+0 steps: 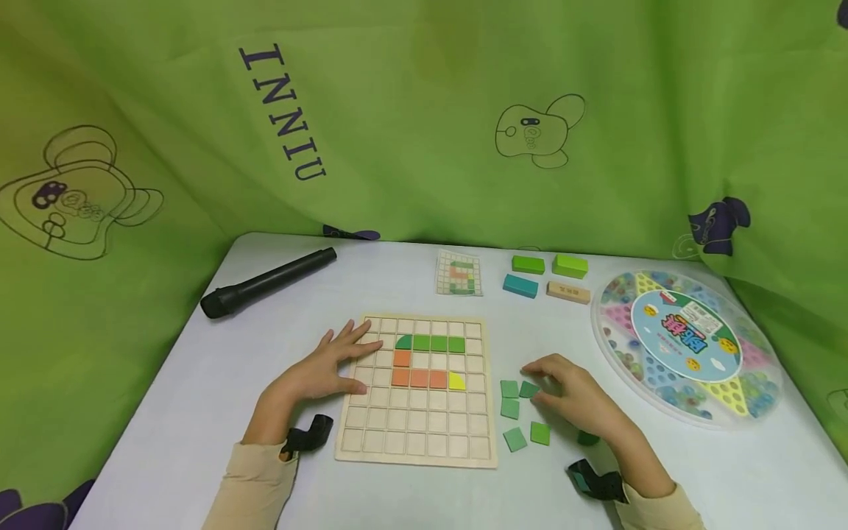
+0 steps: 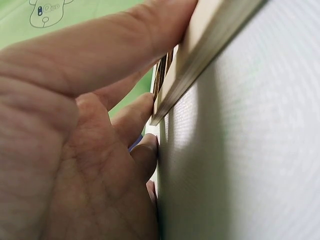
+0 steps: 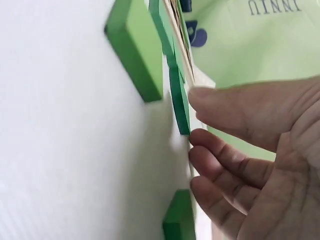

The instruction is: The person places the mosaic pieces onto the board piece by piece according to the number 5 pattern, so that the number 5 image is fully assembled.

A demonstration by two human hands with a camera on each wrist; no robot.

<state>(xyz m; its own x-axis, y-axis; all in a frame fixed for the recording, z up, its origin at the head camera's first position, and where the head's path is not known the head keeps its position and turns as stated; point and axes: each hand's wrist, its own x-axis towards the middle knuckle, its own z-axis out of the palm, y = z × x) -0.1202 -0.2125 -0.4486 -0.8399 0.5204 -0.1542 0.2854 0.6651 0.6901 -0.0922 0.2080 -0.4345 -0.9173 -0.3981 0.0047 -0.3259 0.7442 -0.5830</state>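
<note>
My left hand rests with spread fingers on the left edge of a wooden grid board. In the left wrist view, the thumb touches the board's rim. Set in the board are green squares, a dark green quarter-round tile, orange squares and a yellow quarter-round tile. My right hand is low over the table, thumb and fingers apart around a dark green tile; no firm pinch shows. Loose green squares lie between that hand and the board.
A pattern card lies behind the board. Wooden blocks, including a blue one, stand right of it. A round marble-game box is at the far right, a black microphone at the back left. Green cloth hangs behind.
</note>
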